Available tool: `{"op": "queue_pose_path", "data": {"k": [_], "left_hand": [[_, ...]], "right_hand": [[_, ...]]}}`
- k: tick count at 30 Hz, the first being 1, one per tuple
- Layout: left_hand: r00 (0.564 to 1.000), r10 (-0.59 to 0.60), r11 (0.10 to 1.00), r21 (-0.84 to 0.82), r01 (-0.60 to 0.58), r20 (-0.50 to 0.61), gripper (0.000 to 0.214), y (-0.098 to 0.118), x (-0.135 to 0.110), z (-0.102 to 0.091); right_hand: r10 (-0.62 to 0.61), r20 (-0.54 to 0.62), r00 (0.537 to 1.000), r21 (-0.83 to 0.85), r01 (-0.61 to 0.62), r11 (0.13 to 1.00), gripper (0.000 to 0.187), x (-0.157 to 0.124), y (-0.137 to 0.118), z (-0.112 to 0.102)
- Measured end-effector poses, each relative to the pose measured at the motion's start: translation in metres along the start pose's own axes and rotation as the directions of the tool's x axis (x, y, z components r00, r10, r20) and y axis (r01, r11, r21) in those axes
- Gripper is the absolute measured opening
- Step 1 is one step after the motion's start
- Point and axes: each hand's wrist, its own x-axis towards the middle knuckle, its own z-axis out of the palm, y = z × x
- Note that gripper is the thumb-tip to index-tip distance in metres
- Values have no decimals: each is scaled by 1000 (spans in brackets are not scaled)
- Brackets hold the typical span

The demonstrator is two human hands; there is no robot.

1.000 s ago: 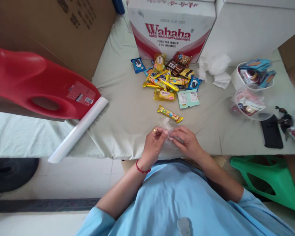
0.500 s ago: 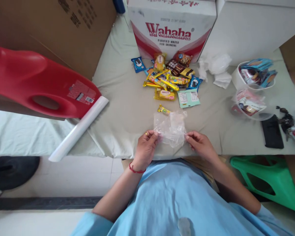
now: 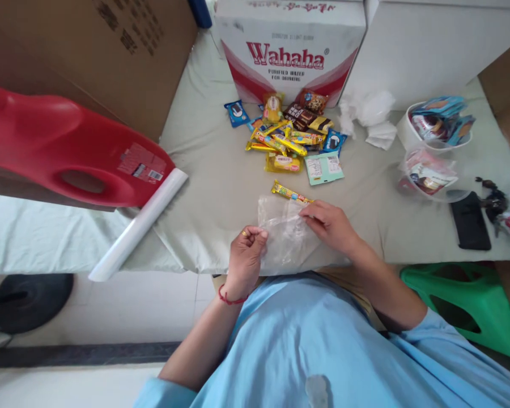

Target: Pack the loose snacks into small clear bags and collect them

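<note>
A clear plastic bag [image 3: 283,246] is spread between my two hands near the table's front edge. My left hand [image 3: 247,252] pinches its left side between thumb and finger. With fingertips closed on its upper right part, my right hand [image 3: 331,225] holds the bag from the other side. Just beyond the bag lies a yellow-wrapped snack stick [image 3: 287,191], its right end close to my right fingers. Farther back is a pile of wrapped snacks, with yellow snack sticks [image 3: 280,139], a pale green packet [image 3: 324,168] and a yellow cake packet [image 3: 283,162].
A Wahaha carton [image 3: 291,54] stands behind the snacks. At left are a red jug [image 3: 76,147] and a white plastic roll [image 3: 140,224]. On the right are crumpled tissue [image 3: 376,110], a white tub [image 3: 408,127], a clear tub [image 3: 457,196] and a black phone [image 3: 470,221].
My right hand has moved up and to the left along the bag. The bag now hangs lower toward the table edge, and more of the single snack stick shows.
</note>
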Motion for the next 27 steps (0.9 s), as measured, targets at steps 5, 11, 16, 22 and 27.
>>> {"op": "queue_pose_path", "data": {"k": [5, 11, 16, 22, 27], "left_hand": [[989, -3, 997, -73, -8, -145, 55, 11, 6, -19], [994, -65, 993, -107, 55, -91, 44, 20, 16, -27], [992, -127, 988, -93, 126, -7, 44, 28, 19, -30], [988, -151, 986, -59, 153, 32, 52, 35, 20, -27], [994, -90, 980, -170, 99, 58, 41, 44, 26, -22]], "right_hand": [[416, -196, 888, 456, -293, 840, 16, -20, 12, -22], [642, -169, 748, 490, -501, 713, 35, -64, 27, -41], [523, -152, 839, 101, -513, 852, 34, -84, 26, -60], [-22, -127, 992, -359, -25, 933, 65, -51, -12, -68], [-92, 318, 944, -318, 197, 927, 37, -6, -25, -28]]}}
